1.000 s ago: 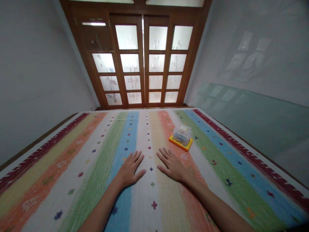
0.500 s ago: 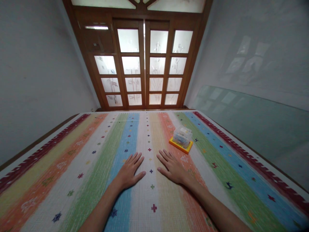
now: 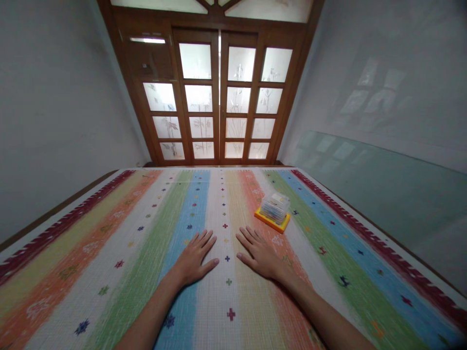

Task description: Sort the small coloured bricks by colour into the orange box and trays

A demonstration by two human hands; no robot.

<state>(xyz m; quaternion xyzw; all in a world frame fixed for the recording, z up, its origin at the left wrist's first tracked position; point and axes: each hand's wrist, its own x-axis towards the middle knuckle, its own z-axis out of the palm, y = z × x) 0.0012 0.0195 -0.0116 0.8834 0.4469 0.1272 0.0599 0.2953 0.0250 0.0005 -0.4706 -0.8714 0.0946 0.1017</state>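
My left hand (image 3: 194, 258) lies flat, palm down, on the striped tablecloth (image 3: 146, 272), across its blue and white bands. Level with it, my right hand (image 3: 258, 255) also rests palm down with its fingers spread, on the cream and orange bands. Both are empty, and a gap of cloth separates the two thumbs. Just beyond the right fingertips sits a clear plastic case (image 3: 275, 206), with thin things inside that I cannot make out. It stands on a yellow-orange tray (image 3: 269, 222) that neither hand touches.
Wooden doors with frosted glass panes (image 3: 219, 97) stand past the table's far edge. A pale wall (image 3: 54, 107) runs along the left. On the right, a greenish glass panel (image 3: 383, 194) leans by the wall.
Both hands stay flat in the same places on the cloth. Only the view has shifted very slightly; the case and tray have not moved on the table.
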